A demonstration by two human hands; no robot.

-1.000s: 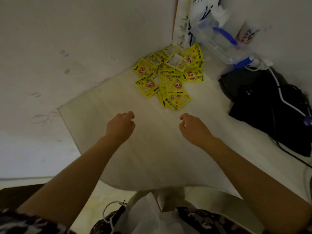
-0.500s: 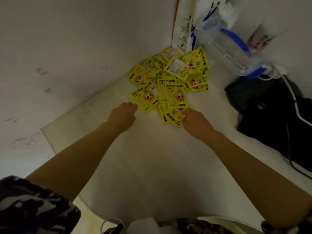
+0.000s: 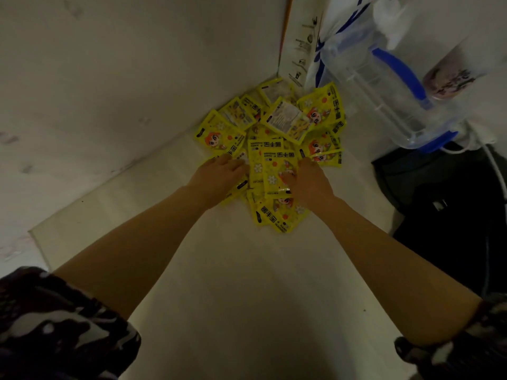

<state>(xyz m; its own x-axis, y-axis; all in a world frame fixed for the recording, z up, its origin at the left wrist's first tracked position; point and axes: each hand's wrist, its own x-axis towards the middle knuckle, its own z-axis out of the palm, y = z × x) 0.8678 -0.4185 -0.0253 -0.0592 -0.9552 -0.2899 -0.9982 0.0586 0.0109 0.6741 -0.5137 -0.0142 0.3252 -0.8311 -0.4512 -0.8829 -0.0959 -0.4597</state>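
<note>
A heap of several yellow packets (image 3: 274, 138) with a cartoon face and printed text lies in the corner of a white table (image 3: 247, 283). My left hand (image 3: 219, 175) rests on the heap's near left side, fingers relaxed over the packets. My right hand (image 3: 311, 183) is on the near right side. Its thumb lies on the right edge of the topmost yellow packet (image 3: 275, 168) and seems to pinch it; the fingers beneath are hidden. Another packet (image 3: 279, 218) lies nearest me, between my wrists.
White walls close the corner at the left and back. A clear plastic jug with a blue handle (image 3: 384, 78) stands at the back right, a printed cup (image 3: 447, 80) beside it. A black bag (image 3: 452, 209) with a white cable (image 3: 496, 171) fills the right side.
Both hands have reached forward from the bare table onto the heap of packets. My right thumb now lies on the top packet, and the view has moved closer to the corner.
</note>
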